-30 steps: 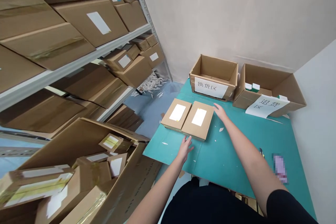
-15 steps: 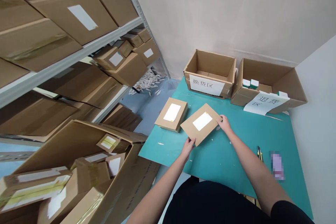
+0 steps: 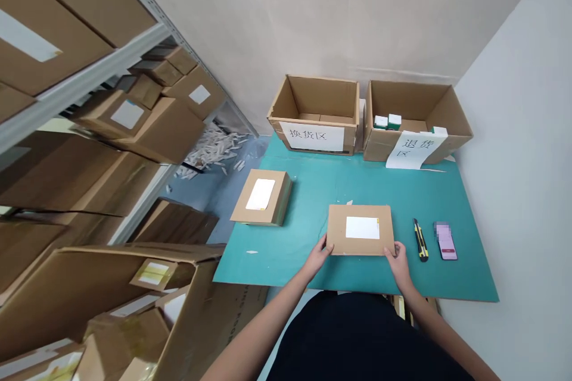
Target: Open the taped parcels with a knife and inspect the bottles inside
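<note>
Cardboard box (image 3: 360, 230) between left hand (image 3: 318, 255), right hand (image 3: 397, 262)

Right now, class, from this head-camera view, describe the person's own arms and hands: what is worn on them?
The left hand and right hand are bare, with no gloves, and no watch or bracelet shows. The left forearm and right forearm are uncovered too. A black top shows below them.

From here I can read two Chinese signs: 换货区, "exchange area", on the white sheet (image 3: 311, 136) across the front of the left carton (image 3: 313, 101), and 退货区, "returns area", on the curling paper (image 3: 414, 149) hanging over the right carton (image 3: 415, 104).
</note>
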A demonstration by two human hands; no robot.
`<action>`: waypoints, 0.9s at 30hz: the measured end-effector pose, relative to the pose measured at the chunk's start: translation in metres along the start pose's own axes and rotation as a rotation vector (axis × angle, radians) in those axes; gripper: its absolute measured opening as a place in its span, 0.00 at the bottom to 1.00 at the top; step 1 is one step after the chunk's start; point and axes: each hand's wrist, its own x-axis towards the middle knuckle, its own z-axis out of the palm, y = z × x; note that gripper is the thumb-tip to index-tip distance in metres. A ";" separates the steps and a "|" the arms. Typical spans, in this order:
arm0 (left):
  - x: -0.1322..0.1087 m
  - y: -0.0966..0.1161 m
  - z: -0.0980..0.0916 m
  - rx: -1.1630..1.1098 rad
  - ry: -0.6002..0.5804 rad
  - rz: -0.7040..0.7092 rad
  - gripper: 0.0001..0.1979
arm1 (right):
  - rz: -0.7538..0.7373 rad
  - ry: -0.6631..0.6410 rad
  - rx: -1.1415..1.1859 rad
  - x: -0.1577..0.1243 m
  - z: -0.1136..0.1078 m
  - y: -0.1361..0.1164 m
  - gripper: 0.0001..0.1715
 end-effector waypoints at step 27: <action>0.021 0.018 0.006 0.053 0.171 0.061 0.31 | -0.041 -0.056 0.103 0.043 -0.003 -0.043 0.32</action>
